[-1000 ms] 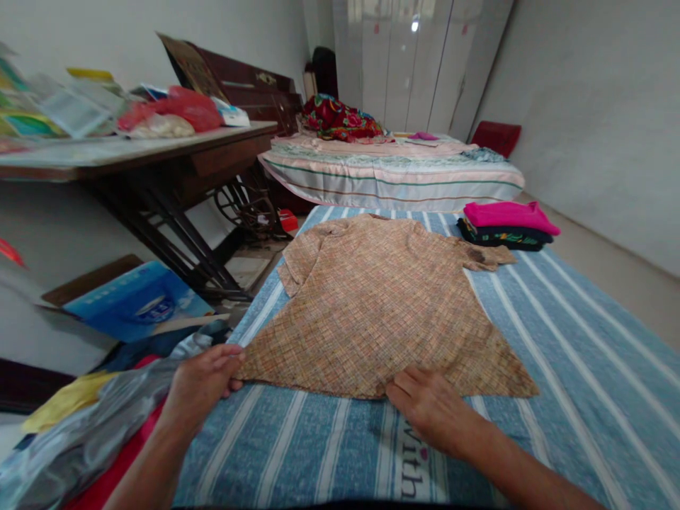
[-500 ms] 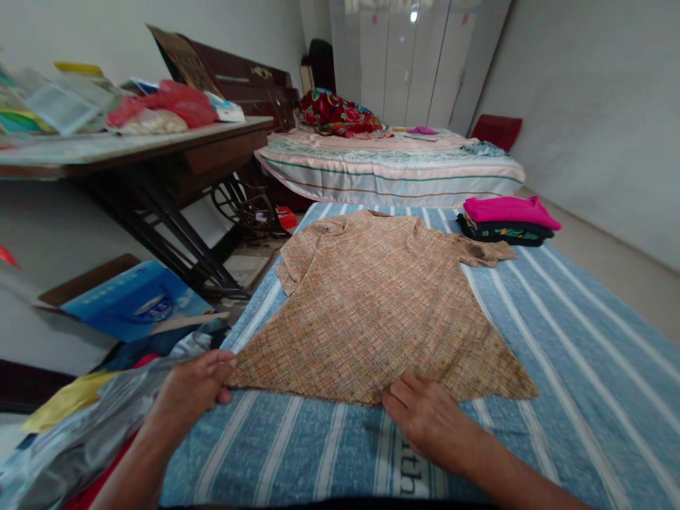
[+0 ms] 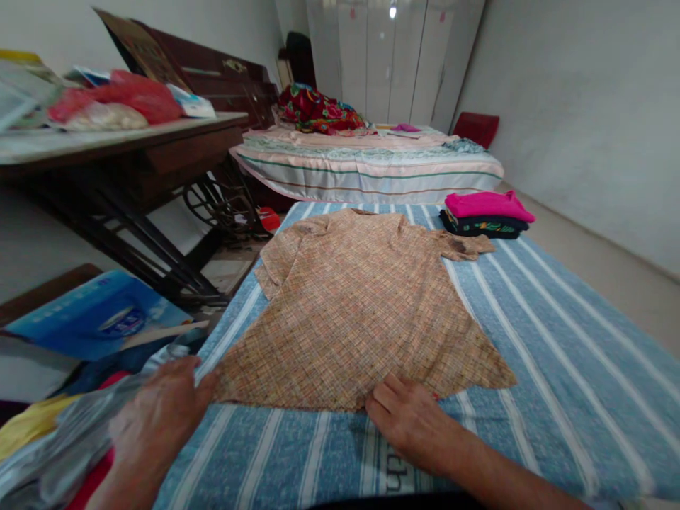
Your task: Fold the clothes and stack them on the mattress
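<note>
A bedroom with pale walls: a blue striped sheet (image 3: 542, 333) covers the near surface, and past it, at twelve o'clock, a bed (image 3: 372, 166) with a striped cover stands before a white wardrobe (image 3: 393, 57). A red flowered bundle (image 3: 313, 110) lies on the bed's far left.

On the sheet a tan checked shirt (image 3: 361, 304) lies spread flat, collar toward twelve o'clock, hem toward six, sleeves out at ten and two o'clock. The hem runs close in front of the person.

The left hand (image 3: 159, 414) sits at eight o'clock, at the shirt's lower left corner. Its fingertips (image 3: 205, 379) meet the corner of the cloth; the hand is a little blurred, and I cannot tell whether the fingers pinch the fabric or only press on it. The right hand (image 3: 409, 418) lies at six o'clock, palm down, fingers together and laid flat on the middle of the hem, closed on nothing.

At two o'clock from the shirt, just beside its right sleeve, is a folded stack (image 3: 486, 212): a pink piece on top, dark ones under it.

At ten o'clock a dark wooden table (image 3: 159, 142) on iron legs carries a red bag (image 3: 132, 99) and papers. Below it, at nine o'clock, a blue pack (image 3: 90, 322) leans. At seven o'clock, under the left forearm, lies a heap of clear plastic (image 3: 58, 446) with yellow and red cloth.
</note>
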Available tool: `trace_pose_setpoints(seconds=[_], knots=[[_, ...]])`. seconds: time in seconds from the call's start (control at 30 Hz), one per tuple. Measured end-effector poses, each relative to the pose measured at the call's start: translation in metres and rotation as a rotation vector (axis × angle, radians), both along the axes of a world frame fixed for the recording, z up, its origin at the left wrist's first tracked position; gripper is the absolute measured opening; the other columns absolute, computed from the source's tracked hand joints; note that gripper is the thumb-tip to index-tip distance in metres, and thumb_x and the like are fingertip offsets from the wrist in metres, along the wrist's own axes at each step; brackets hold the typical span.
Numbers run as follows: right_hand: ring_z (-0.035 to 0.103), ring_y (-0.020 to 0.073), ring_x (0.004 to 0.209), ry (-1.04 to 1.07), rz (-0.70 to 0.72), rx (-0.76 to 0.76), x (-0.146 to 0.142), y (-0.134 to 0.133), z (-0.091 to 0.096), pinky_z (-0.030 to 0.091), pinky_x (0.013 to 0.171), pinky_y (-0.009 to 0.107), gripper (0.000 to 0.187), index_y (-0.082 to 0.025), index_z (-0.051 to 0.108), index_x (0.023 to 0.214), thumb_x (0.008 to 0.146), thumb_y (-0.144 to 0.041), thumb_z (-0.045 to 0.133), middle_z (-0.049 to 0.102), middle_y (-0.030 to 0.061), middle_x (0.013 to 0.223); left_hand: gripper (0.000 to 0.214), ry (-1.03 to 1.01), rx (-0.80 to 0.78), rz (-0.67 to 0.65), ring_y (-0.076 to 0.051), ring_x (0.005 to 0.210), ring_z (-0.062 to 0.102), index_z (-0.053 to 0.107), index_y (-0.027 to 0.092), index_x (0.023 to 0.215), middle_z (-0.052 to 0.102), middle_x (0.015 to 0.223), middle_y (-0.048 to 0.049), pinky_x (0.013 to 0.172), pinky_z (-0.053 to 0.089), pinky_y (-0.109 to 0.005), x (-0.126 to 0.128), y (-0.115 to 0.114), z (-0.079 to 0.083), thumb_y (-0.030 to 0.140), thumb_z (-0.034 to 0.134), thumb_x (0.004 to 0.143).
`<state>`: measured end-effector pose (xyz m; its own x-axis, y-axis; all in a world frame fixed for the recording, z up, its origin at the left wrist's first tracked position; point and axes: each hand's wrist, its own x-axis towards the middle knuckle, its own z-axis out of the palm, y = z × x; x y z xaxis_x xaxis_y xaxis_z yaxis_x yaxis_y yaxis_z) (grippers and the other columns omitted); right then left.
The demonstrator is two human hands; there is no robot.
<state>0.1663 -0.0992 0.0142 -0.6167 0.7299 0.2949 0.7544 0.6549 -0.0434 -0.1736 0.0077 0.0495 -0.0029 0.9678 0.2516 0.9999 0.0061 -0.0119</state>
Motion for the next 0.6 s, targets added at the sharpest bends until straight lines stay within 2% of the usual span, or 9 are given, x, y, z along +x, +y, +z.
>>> trace_pose_setpoints(seconds=[0.07, 0.1, 0.23, 0.33, 0.43, 0.6], knots=[[0.049, 0.0185, 0.073, -0.006, 0.000, 0.018, -0.001, 0.001, 0.001, 0.036, 0.061, 0.030, 0.006, -0.017, 0.052, 0.082, 0.084, -0.013, 0.054, 0.056, 0.0038, 0.081, 0.037, 0.052, 0.045, -0.135, -0.028, 0.092, 0.061, 0.063, 0.015, 0.090, 0.067, 0.095, -0.0121, 0.081, 0.049, -0.043, 0.029, -0.002, -0.002, 0.044, 0.044, 0.080], [0.049, 0.0184, 0.073, -0.010, -0.001, 0.026, -0.002, 0.001, 0.001, 0.036, 0.061, 0.030, 0.006, -0.017, 0.052, 0.082, 0.084, -0.013, 0.054, 0.056, 0.0039, 0.081, 0.034, 0.018, 0.060, -0.232, -0.028, 0.103, 0.058, 0.062, 0.015, 0.092, 0.065, 0.105, -0.0130, 0.090, 0.046, -0.044, 0.048, -0.004, -0.005, 0.040, 0.041, 0.082], [0.049, 0.0187, 0.071, -0.008, 0.000, 0.055, -0.002, 0.003, 0.002, 0.037, 0.059, 0.031, 0.005, -0.017, 0.053, 0.082, 0.083, -0.012, 0.054, 0.056, 0.0038, 0.078, 0.027, -0.171, 0.026, -0.586, -0.024, 0.114, 0.054, 0.061, 0.018, 0.097, 0.059, 0.122, -0.0110, 0.096, 0.045, -0.039, 0.137, -0.019, -0.025, 0.033, 0.042, 0.085], [0.050, 0.0194, 0.073, 0.017, 0.011, 0.091, 0.001, 0.004, -0.001, 0.041, 0.061, 0.032, 0.008, -0.015, 0.056, 0.086, 0.085, -0.011, 0.049, 0.058, 0.0053, 0.081, 0.028, -0.159, -0.017, -0.687, -0.027, 0.126, 0.043, 0.060, 0.016, 0.105, 0.051, 0.133, -0.0131, 0.103, 0.039, -0.044, 0.182, -0.029, -0.042, 0.024, 0.043, 0.084], [0.051, 0.0204, 0.078, 0.042, 0.002, 0.113, 0.003, 0.003, -0.008, 0.043, 0.065, 0.033, 0.013, -0.013, 0.058, 0.089, 0.087, -0.012, 0.044, 0.059, 0.0082, 0.086, 0.036, -0.117, -0.052, -0.725, -0.026, 0.130, 0.038, 0.055, 0.015, 0.118, 0.047, 0.138, -0.0129, 0.105, 0.036, -0.046, 0.197, -0.030, -0.057, 0.025, 0.041, 0.086], [0.053, 0.0205, 0.086, 0.113, -0.007, 0.098, 0.000, 0.001, -0.014, 0.044, 0.073, 0.033, 0.017, -0.011, 0.058, 0.094, 0.089, -0.013, 0.041, 0.058, 0.0098, 0.092, 0.045, -0.015, -0.044, -0.795, -0.025, 0.132, 0.036, 0.046, 0.017, 0.131, 0.044, 0.141, -0.0095, 0.105, 0.033, -0.045, 0.190, -0.027, -0.068, 0.034, 0.036, 0.092]])
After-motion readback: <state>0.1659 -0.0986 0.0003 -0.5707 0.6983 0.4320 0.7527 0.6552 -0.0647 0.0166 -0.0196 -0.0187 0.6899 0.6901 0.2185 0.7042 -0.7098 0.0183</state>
